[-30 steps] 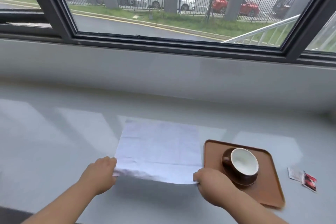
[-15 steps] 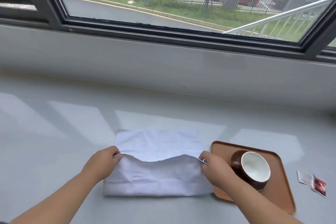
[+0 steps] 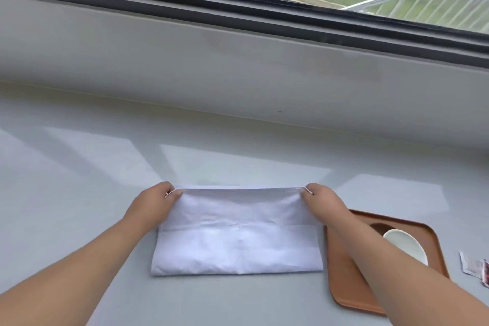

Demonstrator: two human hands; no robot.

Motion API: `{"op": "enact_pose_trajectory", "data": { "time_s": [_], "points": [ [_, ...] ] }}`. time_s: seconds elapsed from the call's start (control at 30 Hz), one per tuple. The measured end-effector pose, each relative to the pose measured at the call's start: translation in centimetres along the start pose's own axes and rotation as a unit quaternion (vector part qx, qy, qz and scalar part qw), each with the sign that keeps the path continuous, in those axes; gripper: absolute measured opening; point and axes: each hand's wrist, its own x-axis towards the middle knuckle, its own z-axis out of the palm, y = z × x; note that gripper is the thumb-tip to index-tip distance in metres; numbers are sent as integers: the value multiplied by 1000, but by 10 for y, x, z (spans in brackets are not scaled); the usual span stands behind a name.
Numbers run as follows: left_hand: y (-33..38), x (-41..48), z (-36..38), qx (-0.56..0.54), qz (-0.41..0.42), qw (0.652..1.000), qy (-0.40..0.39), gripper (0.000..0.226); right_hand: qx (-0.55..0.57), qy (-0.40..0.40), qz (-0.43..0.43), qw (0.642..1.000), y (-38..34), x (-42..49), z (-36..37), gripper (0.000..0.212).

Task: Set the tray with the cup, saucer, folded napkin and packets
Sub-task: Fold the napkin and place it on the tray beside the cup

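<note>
A white napkin (image 3: pixel 238 233) lies folded in half on the pale grey counter, its folded edge toward me. My left hand (image 3: pixel 153 204) pinches its far left corner and my right hand (image 3: pixel 324 202) pinches its far right corner, both held at the napkin's far edge. To the right sits a brown tray (image 3: pixel 428 235). On it a brown cup (image 3: pixel 404 245) with a white inside stands on a dark saucer (image 3: pixel 379 227), partly hidden by my right forearm. Two packets (image 3: pixel 476 268) lie on the counter right of the tray.
A grey ledge (image 3: pixel 238 66) rises behind the counter, with a dark window frame (image 3: pixel 264 8) above it. The counter stretches bare to the left and beyond the napkin.
Both hands have carried the napkin's near edge away from me over its far edge, folding it in half. The camera has tilted downward.
</note>
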Motion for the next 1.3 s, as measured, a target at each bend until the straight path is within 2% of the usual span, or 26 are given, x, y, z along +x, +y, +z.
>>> {"op": "enact_pose_trajectory", "data": {
  "time_s": [0.23, 0.53, 0.63, 0.67, 0.7, 0.77, 0.83, 0.9, 0.97, 1.07, 1.17, 1.3],
  "points": [
    [8, 24, 4, 25, 2, 1000, 15, 38, -47, -1, 20, 999, -1, 23, 10, 39],
    [10, 36, 15, 51, -6, 997, 59, 33, -95, 34, 48, 994, 5, 36, 26, 38],
    [10, 33, 19, 56, -18, 995, 80, 25, -145, 57, 39, 987, 6, 29, 31, 20],
    [10, 29, 20, 48, -35, 994, 89, 32, -156, 65, 29, 985, 5, 24, 32, 7],
    [8, 25, 21, 37, -57, 993, 96, 44, -161, 81, 19, 983, 6, 19, 33, 12],
    [4, 14, 21, 29, -97, 991, 92, 65, -170, 125, -1, 977, 7, 6, 35, 38],
    [-1, 2, 21, 38, -119, 990, 69, 70, -168, 169, -24, 971, 4, -14, 38, 49],
    [-5, -10, 22, 48, -131, 989, 48, 61, -149, 150, -61, 975, -1, -37, 50, 43],
    [-7, -19, 24, 49, -136, 989, 32, 48, -142, 74, -114, 980, -13, -61, 70, 32],
    [-6, -27, 25, 38, -141, 989, 15, 31, -157, -12, -235, 959, -39, -90, 110, 27],
    [-5, -27, 25, -27, -153, 988, -16, 25, -180, -46, -329, 926, -72, -107, 146, 37],
    [-6, -35, 23, -222, -191, 954, -71, 24, -188, -23, -370, 910, -106, -115, 179, 65]
  ]
}}
